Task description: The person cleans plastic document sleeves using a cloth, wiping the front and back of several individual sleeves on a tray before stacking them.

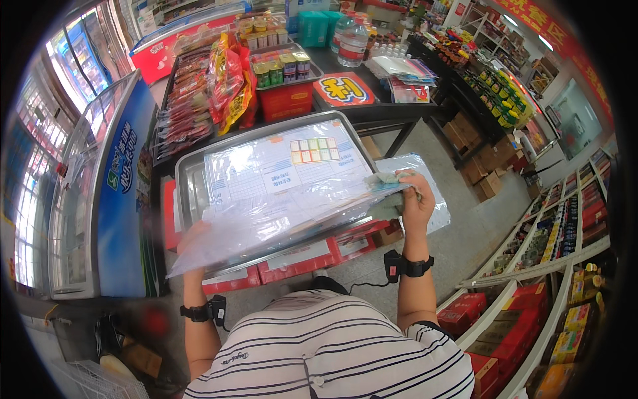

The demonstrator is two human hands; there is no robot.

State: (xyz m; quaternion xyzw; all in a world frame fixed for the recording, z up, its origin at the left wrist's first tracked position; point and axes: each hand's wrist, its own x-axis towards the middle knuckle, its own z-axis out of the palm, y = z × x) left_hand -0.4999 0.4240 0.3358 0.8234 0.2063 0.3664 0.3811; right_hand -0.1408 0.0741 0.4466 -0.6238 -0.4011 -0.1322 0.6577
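Printed sheets under clear plastic (279, 184) lie over a shallow metal tray (192, 174), their near edge raised. My left hand (195, 239) is at the near left corner, partly hidden behind the translucent plastic; its fingers seem closed on that edge. My right hand (417, 194) grips the right corner of the sheets together with a grey-green cloth (386, 209), which hangs below the fingers. Another plastic-covered sheet (436, 204) shows beyond and beneath my right hand.
Red boxes (299, 259) stand under the tray. Behind it are packaged snacks (187, 99), a red box of cans (286, 99), a square sign (344, 90) and large water bottles (353, 45). A chest freezer (124, 184) stands at left, stocked shelves (553, 234) at right.
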